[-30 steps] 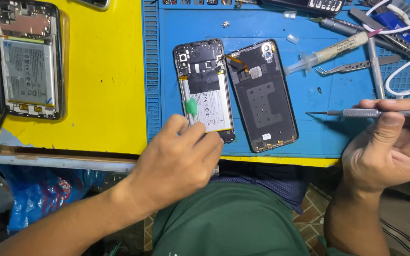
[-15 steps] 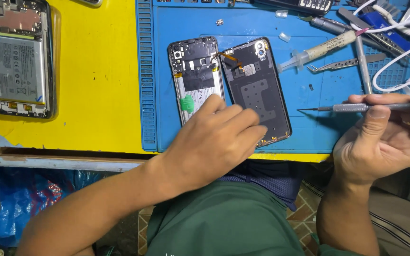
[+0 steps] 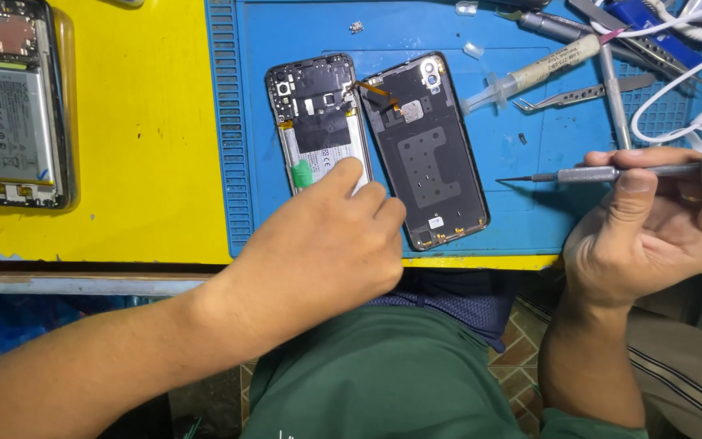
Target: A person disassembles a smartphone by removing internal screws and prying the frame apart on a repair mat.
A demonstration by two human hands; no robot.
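- Repair of an opened phone, lying back-up on the blue mat; back cover just beside it to the right, joined to it by a thin orange flex at the top.
- Left hand laid over the phone's lower half, fingers loosely together, tips pressing on the battery near the green tab; clamped on nothing.
- Right hand off to the right, thumb and fingers pinched on a thin screwdriver, tip pointing left over the mat, well apart from the phone.
- Judged step: steadying the phone, tool in hand but not applied.
- Next move likely calls for bringing the tip across to the phone's upper board while holding it flat, keeping clear of the flex.
- Syringe, tweezers and a second open phone lie unused.
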